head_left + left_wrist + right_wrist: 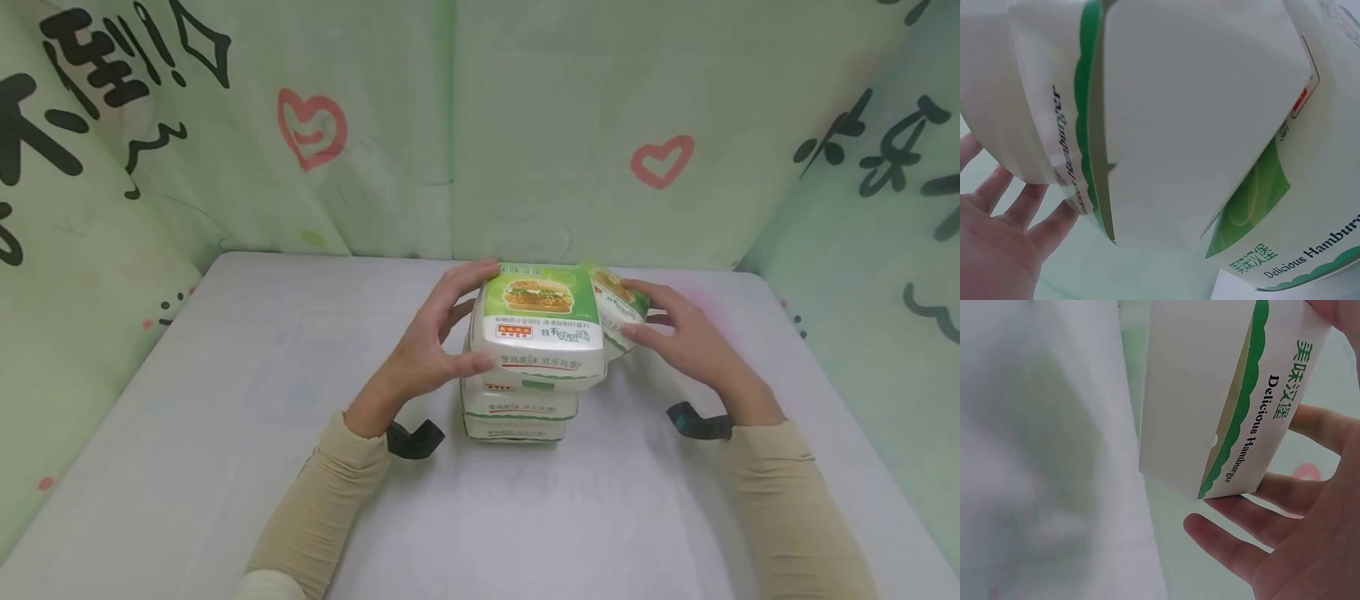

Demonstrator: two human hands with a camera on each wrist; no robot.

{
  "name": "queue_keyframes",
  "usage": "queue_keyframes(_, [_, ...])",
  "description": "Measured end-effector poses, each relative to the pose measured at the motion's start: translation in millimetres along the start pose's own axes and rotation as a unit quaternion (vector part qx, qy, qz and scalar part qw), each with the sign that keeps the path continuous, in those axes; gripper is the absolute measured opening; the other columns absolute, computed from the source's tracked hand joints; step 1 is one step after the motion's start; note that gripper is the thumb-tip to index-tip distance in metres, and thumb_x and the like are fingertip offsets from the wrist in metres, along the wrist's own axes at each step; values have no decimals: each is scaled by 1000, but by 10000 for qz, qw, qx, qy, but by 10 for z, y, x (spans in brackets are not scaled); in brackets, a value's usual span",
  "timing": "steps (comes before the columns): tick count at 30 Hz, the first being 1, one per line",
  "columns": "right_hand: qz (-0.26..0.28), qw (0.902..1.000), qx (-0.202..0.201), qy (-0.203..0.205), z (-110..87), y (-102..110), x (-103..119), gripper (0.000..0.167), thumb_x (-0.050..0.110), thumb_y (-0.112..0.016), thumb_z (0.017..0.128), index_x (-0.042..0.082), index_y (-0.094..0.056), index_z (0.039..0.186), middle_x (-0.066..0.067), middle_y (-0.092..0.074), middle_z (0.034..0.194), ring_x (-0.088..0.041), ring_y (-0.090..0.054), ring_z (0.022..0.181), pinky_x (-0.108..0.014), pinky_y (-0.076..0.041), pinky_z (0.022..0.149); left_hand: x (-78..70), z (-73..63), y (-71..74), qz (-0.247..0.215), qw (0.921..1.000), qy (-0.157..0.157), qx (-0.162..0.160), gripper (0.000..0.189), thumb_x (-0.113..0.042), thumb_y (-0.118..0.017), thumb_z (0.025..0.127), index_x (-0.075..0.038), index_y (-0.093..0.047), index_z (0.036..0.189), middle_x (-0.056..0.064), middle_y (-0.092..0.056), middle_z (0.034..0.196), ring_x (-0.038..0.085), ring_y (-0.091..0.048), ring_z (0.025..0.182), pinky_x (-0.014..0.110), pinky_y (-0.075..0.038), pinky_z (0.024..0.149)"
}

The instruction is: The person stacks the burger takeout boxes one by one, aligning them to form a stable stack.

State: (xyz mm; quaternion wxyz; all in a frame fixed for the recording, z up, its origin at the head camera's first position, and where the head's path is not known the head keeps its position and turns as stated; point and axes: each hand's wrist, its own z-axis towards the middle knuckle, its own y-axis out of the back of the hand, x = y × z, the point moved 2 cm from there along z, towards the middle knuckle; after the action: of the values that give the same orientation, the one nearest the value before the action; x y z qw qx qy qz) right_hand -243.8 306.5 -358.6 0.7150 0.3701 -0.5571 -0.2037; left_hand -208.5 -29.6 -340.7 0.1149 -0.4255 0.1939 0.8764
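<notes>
In the head view a white and green hamburger box (543,329) tops a stack, its lid printed with a burger picture. My left hand (420,346) grips it from the left, thumb at the front side and fingers at the back corner. Under it, two more hamburger boxes show their front sides, a middle one (517,406) and a bottom one (514,431). To the right, my right hand (690,337) holds a tilted hamburger box (621,312) between thumb and fingers, right against the top box. The right wrist view shows that box's lettered side (1266,412) and plain underside.
A white-covered table (300,400) lies beneath the stack. Behind it hangs a pale green cloth backdrop (525,167) with red hearts and dark lettering, which also rises at both sides. Dark wrist-worn devices (415,439) sit close to the table by both sleeves.
</notes>
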Motion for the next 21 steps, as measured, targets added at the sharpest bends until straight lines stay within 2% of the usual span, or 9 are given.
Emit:
queue_keyframes(6, [-99,9995,-151,-274,-9,144,116,68,39,-64,95,23,-35,154,-14,-36,157,-40,-46,131,-62,-46,101,-30,-11,8,66,10000,-31,11,103,-66,-71,77,-3,-35,151,8,-31,157,19,-33,144,40,-38,117])
queue_keyframes(9, [-169,9988,-291,-349,-19,239,179,68,40,-61,97,25,-32,156,-15,-34,157,-43,-47,129,-60,-49,97,-40,-19,15,133,9999,27,55,104,-68,-71,76,-5,-35,151,7,-31,157,18,-33,144,42,-39,115])
queue_keyframes(14, [-173,9973,-678,-213,-28,390,293,61,36,-56,99,27,-32,155,-15,-36,156,-44,-47,128,-55,-47,94,-55,-19,26,278,9991,225,232,105,-73,-69,74,-11,-34,152,2,-28,157,15,-30,144,46,-41,112])
queue_keyframes(18, [-48,9957,-926,-88,-39,465,420,58,36,-51,100,29,-32,155,-16,-40,153,-48,-45,130,-63,-45,93,-62,-18,36,332,9983,313,364,107,-76,-68,73,-17,-31,154,-2,-24,158,13,-25,145,46,-40,113])
queue_keyframes(19, [-31,9952,-981,-25,-40,477,455,58,35,-51,100,29,-33,154,-16,-42,151,-48,-46,130,-61,-45,92,-64,-20,38,343,9982,320,385,108,-76,-68,73,-18,-30,155,-2,-23,159,13,-25,145,46,-40,113])
queue_keyframes(21, [-12,9941,-1074,128,-49,499,527,57,34,-51,99,29,-34,154,-16,-44,149,-47,-47,128,-45,-51,90,-67,-22,40,337,9980,322,423,108,-76,-68,72,-20,-27,155,-3,-21,160,12,-24,146,47,-39,113])
